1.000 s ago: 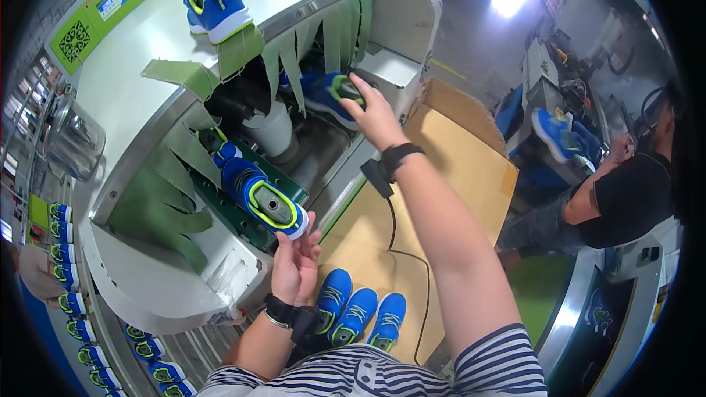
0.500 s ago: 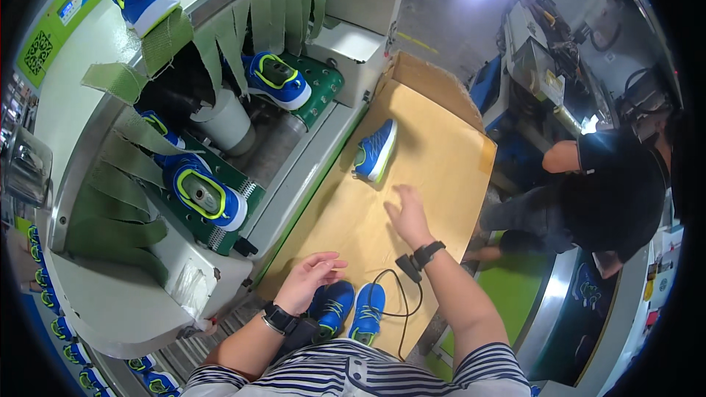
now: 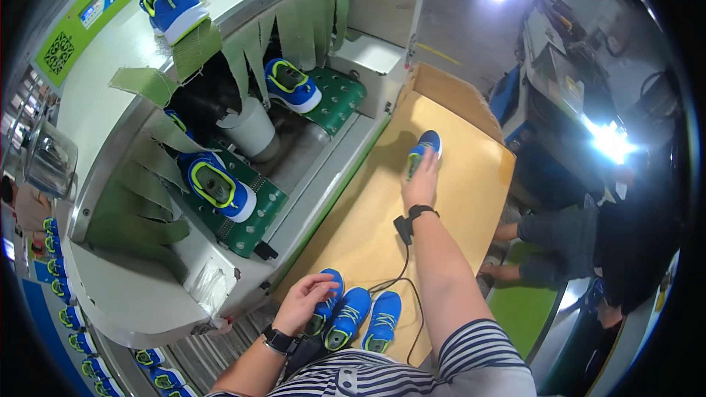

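Toward the far end of the cardboard-topped table (image 3: 471,191), my right hand (image 3: 421,182) is closed on a blue sneaker (image 3: 429,141) with a lime-green lining. The hand covers its heel end, and its toe points away from me. My left hand (image 3: 305,301) is over the near edge with loosely bent fingers and nothing visible in them. Partly behind that hand is one blue sneaker (image 3: 333,281). Beside it are a second sneaker (image 3: 351,310) and a third sneaker (image 3: 385,315), their toes pointing away from me.
On the left, a white machine (image 3: 140,301) has green strip curtains (image 3: 257,51) and a green conveyor (image 3: 254,209) carrying sneakers. Another sneaker (image 3: 173,11) rests on its top. A black cable (image 3: 412,279) hangs from my right wrist. A person (image 3: 625,242) stands at the right.
My right hand has reached forward and taken hold of the far sneaker, which lay on its side and is now turned. The view has shifted, showing a third sneaker by my left hand.
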### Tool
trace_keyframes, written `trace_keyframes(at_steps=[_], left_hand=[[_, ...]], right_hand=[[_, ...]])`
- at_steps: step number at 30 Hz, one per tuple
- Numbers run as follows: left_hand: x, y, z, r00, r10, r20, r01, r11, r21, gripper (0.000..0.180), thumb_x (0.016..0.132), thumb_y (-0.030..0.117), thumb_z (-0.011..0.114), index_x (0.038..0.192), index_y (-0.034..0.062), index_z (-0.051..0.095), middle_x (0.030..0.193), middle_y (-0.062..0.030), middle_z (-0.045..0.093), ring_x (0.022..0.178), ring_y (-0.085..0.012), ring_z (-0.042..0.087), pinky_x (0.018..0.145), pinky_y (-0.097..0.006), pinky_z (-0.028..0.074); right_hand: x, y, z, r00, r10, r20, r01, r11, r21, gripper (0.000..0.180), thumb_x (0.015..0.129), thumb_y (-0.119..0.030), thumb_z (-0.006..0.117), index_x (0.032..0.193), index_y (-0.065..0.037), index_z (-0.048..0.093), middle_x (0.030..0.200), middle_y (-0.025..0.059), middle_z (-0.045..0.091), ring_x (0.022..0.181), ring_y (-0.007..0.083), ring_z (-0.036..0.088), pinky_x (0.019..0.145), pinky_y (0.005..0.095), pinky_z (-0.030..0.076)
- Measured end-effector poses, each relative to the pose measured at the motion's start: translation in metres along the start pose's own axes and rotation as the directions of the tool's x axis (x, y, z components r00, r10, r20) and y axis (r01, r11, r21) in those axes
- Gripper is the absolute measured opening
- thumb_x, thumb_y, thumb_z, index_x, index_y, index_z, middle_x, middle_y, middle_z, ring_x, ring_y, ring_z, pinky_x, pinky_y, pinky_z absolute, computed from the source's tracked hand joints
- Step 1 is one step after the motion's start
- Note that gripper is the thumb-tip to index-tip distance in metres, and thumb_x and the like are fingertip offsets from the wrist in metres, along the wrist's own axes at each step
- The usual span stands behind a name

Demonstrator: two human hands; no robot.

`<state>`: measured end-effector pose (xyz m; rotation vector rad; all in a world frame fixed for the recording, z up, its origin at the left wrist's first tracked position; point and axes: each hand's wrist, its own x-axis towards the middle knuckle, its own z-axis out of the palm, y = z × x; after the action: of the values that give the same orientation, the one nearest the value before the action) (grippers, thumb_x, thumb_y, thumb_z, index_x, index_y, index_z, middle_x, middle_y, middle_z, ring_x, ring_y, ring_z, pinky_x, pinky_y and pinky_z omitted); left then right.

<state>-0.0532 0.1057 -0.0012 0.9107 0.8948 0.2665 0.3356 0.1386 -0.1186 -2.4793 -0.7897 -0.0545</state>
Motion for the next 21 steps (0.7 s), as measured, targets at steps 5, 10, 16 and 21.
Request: trace_keyframes(at_steps=[5, 10, 16, 21], left_hand=[[-0.007, -0.014, -0.017, 1.0, -0.004, -0.015, 0.004, 1.0, 0.023, 0.028, 0.104, 0.017, 0.057, 0.125, 0.0002, 0.061, 0.113, -0.0115, 0.071, 0.095, -0.0168, 0.068, 0.085, -0.028, 0.053], [0.003, -0.011, -0.007, 0.991, -0.01, 0.131, -0.001, 0.997, 0.083, 0.03, 0.104, 0.017, 0.056, 0.127, -0.0012, 0.059, 0.114, -0.0136, 0.07, 0.1, -0.0208, 0.068, 0.091, -0.032, 0.053], [0.009, 0.002, 0.045, 0.916, 0.077, 0.393, -0.058, 0.997, -0.06, 0.052, 0.106, 0.034, 0.051, 0.145, -0.0003, 0.045, 0.133, -0.0173, 0.061, 0.116, -0.0248, 0.064, 0.1, -0.038, 0.05], [-0.01, 0.001, 0.099, 0.723, -0.003, 0.691, 0.245, 0.936, -0.252, 0.084, 0.096, 0.07, 0.041, 0.156, 0.0105, 0.032, 0.153, -0.0119, 0.045, 0.13, -0.0357, 0.056, 0.095, -0.049, 0.054]], right_hand=[[-0.034, 0.087, -0.043, 0.967, 0.19, 0.172, -0.249, 0.849, 0.466, 0.097, 0.077, -0.019, 0.079, 0.155, -0.005, 0.024, 0.133, 0.0285, 0.058, 0.121, 0.0406, 0.061, 0.102, 0.0423, 0.049], [-0.132, 0.113, -0.112, 0.923, 0.118, 0.367, -0.246, 0.913, 0.324, 0.099, 0.071, -0.022, 0.083, 0.153, -0.003, 0.031, 0.13, 0.0269, 0.06, 0.121, 0.0375, 0.061, 0.102, 0.0394, 0.049], [-0.197, 0.054, -0.248, 0.844, 0.234, 0.483, -0.527, 0.537, 0.659, 0.085, 0.079, -0.013, 0.08, 0.15, 0.003, 0.037, 0.137, 0.0184, 0.057, 0.124, 0.0262, 0.058, 0.107, 0.037, 0.045], [-0.279, 0.001, -0.279, 0.855, -0.274, 0.441, -0.341, 0.343, 0.875, 0.1, 0.086, -0.034, 0.079, 0.159, -0.001, 0.019, 0.162, 0.0197, 0.027, 0.15, 0.0319, 0.028, 0.119, 0.0444, 0.027]])
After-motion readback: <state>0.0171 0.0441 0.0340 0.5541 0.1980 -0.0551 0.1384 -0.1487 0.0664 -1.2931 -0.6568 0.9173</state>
